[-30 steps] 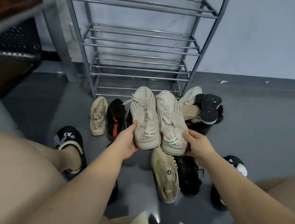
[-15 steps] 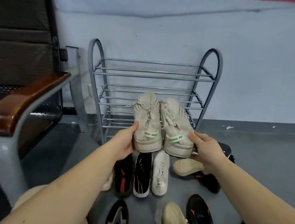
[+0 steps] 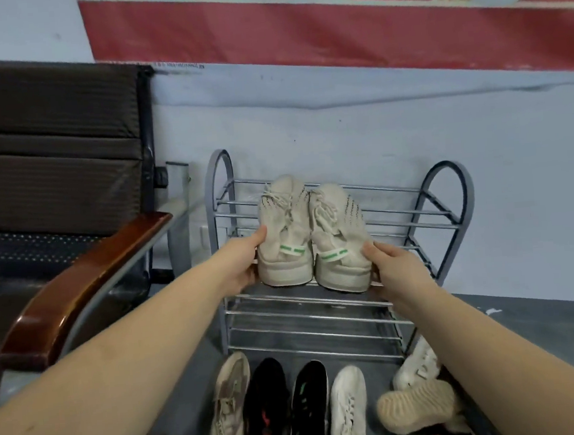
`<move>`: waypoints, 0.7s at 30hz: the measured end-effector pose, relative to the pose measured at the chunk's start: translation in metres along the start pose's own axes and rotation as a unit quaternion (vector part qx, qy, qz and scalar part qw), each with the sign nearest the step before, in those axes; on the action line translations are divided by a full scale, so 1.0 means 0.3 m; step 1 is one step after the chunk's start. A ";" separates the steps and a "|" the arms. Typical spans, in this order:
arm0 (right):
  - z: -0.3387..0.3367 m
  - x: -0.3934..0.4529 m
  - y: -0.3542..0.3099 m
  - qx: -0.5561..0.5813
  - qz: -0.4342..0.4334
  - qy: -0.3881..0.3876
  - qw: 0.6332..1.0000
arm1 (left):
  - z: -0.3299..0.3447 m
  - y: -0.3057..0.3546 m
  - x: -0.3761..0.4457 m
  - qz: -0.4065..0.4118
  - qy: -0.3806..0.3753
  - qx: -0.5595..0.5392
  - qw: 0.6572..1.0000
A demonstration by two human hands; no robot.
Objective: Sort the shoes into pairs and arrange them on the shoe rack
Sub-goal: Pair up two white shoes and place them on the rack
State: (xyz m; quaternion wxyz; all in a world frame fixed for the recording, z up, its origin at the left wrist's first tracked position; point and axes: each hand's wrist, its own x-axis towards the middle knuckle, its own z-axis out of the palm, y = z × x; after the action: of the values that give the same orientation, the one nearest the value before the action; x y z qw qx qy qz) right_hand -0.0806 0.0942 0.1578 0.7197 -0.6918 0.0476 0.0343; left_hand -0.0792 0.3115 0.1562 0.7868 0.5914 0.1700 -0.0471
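A pair of beige knit sneakers with green heel tabs is held side by side, heels toward me, in front of the grey metal shoe rack. My left hand grips the left beige sneaker at its heel. My right hand grips the right beige sneaker at its heel. The toes reach over the rack's upper shelves; I cannot tell whether the soles rest on a shelf. All the rack's shelves look bare.
On the grey floor before the rack lie a tan sneaker, a black-and-red shoe, a black shoe, a white sneaker, another white shoe and an upturned beige sole. A chair with a wooden armrest stands left.
Both hands have lifted the beige pair from the floor pile up and forward to the rack's upper shelves. My view has tilted upward, showing the wall and red banner.
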 end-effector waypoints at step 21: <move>0.330 0.662 -0.061 -0.068 0.029 -0.028 0.997 | -0.136 0.230 0.580 0.131 0.217 0.367 0.895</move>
State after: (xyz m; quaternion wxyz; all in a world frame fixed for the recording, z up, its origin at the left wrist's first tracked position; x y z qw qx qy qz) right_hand 0.1209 0.1890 0.1567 0.6708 -0.7362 0.0448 0.0780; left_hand 0.0943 0.3926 0.1533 0.4561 0.8507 0.2282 0.1272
